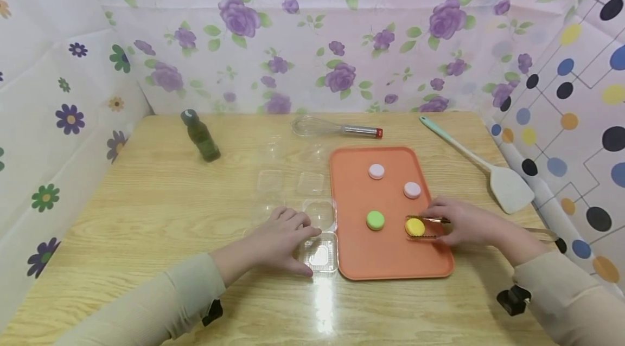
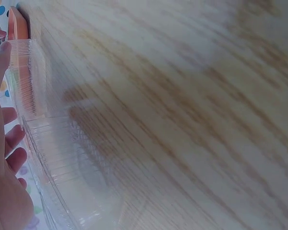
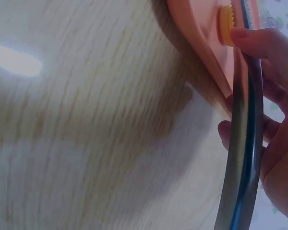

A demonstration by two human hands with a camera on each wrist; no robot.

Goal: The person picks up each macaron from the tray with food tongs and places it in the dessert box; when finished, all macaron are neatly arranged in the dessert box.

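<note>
Behind the orange tray (image 1: pixel 390 259), the head view shows a whisk (image 1: pixel 351 129) and a dark bottle (image 1: pixel 201 137), with a spatula (image 1: pixel 510 188) to the right. On the tray, near a green macaron (image 1: pixel 375 220), a yellow macaron (image 1: pixel 415 227) sits between the arms of the tongs (image 1: pixel 436 219). Left wrist: the left hand (image 2: pixel 2 177), fingers apart, touches a clear container (image 2: pixel 67 163). Right wrist: the right hand (image 3: pixel 284 153) grips the tongs, thumb against one arm.

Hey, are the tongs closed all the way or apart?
Apart: the tongs have one tip on each side of the yellow macaron in the head view.
</note>
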